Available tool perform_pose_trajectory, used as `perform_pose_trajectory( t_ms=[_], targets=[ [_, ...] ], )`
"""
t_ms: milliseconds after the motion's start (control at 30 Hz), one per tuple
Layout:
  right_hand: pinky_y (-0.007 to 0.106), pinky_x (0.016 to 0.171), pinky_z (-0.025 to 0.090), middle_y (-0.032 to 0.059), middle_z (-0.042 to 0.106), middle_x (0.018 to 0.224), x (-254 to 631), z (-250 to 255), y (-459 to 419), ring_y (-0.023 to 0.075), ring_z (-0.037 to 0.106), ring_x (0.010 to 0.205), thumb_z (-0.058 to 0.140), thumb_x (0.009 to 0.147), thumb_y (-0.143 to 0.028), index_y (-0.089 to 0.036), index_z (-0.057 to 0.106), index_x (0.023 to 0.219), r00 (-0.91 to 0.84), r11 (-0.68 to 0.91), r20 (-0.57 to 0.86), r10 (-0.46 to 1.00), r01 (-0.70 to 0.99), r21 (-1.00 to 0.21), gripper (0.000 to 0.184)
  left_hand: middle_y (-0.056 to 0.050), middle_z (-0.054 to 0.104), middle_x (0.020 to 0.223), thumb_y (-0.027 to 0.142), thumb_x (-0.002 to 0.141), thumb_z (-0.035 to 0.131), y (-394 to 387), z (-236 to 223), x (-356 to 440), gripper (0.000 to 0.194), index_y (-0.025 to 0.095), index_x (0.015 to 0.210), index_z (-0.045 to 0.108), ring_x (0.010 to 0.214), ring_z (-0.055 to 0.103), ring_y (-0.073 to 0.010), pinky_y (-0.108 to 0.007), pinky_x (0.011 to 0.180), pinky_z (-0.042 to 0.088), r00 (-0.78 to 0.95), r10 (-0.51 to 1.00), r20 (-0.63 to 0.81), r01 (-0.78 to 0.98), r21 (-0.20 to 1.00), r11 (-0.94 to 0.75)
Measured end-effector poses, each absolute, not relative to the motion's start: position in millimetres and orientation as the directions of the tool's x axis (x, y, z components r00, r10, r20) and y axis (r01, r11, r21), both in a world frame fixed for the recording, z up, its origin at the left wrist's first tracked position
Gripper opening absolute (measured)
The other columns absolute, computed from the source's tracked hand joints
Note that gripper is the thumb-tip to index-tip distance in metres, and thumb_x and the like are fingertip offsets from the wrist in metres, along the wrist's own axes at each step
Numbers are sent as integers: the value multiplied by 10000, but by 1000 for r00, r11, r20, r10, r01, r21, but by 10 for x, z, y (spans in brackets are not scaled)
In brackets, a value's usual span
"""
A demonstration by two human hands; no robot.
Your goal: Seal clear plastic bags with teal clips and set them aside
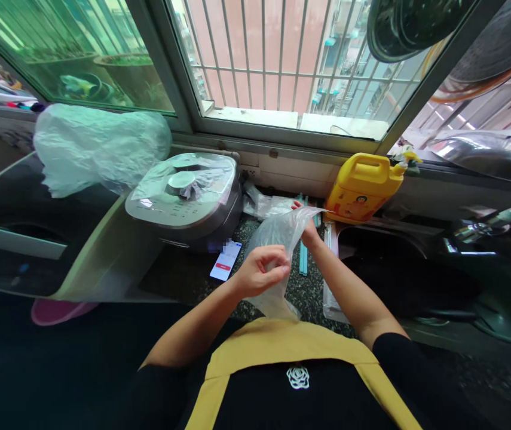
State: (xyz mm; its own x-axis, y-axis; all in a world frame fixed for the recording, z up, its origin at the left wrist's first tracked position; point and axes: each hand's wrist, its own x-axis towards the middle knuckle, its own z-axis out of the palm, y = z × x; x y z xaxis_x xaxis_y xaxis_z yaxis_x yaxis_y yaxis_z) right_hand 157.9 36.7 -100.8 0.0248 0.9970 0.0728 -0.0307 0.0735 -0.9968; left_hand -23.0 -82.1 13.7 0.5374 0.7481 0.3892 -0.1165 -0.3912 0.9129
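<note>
We pinch a bag (277,230) in our left hand (265,270), limp and seemingly unfilled. Our right hand (310,232) meets its far edge, grip unclear.

The place could be recognised as a kitchen, apparently in a home. Beside the window a silver-and-grey rounded rice cooker (182,194) was set on a black speckled stone desk (266,230). At the right, a dark sink basin (381,251) was overhung by a shiny metal faucet (483,227), and a yellow plastic jug with a handle (363,186) was placed near it. Round metal pan-like vessels (412,27) were seen near the top right. Through the metal-framed sliding window (259,136), pale security bars (264,71) and a pink building wall (264,42) were shown, as in an apartment block.
</note>
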Motion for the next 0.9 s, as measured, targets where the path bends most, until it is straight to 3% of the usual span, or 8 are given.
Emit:
perform_pose_trajectory(
  t_ms=[167,333,467,600,900],
  targets=[
    [334,775,499,28,675,836,1787,-708,372,197,621,827,709,587,-422,-214,638,717,3,205,206,979,33,-978,255,-4,495,627,336,808,568,-841,146,-303,264,162,610,548,582,448,-107,-255,567,355,552,717,426,-124,892,-434],
    [328,723,495,8,652,690,2049,-434,301,169,605,694,633,676,-382,-198,630,686,82,294,320,944,234,-927,184,-3,498,614,365,802,572,-762,59,-452,294,163,590,550,578,446,-109,-254,564,352,470,785,403,-72,904,-421],
    [305,724,492,1,643,715,2267,-24,131,153,597,709,597,728,-305,-203,624,731,100,456,555,826,459,-762,106,4,497,565,385,744,607,-615,-76,-586,317,160,536,527,565,446,-109,-247,566,356,381,881,280,84,938,-335],
    [311,725,484,9,630,726,2348,389,-76,150,581,707,564,753,-233,-203,613,732,-17,521,659,752,628,-578,61,10,506,542,395,682,639,-496,-216,-644,308,156,514,542,564,447,-108,-240,578,353,334,929,159,159,962,-222],
    [331,732,448,10,594,689,2409,904,-141,160,554,708,532,696,-160,-204,582,647,-151,506,655,740,767,-394,82,17,515,498,341,543,709,-465,-360,-684,242,139,502,581,484,431,-86,-219,506,326,352,930,-106,-83,986,144]
  ],
)
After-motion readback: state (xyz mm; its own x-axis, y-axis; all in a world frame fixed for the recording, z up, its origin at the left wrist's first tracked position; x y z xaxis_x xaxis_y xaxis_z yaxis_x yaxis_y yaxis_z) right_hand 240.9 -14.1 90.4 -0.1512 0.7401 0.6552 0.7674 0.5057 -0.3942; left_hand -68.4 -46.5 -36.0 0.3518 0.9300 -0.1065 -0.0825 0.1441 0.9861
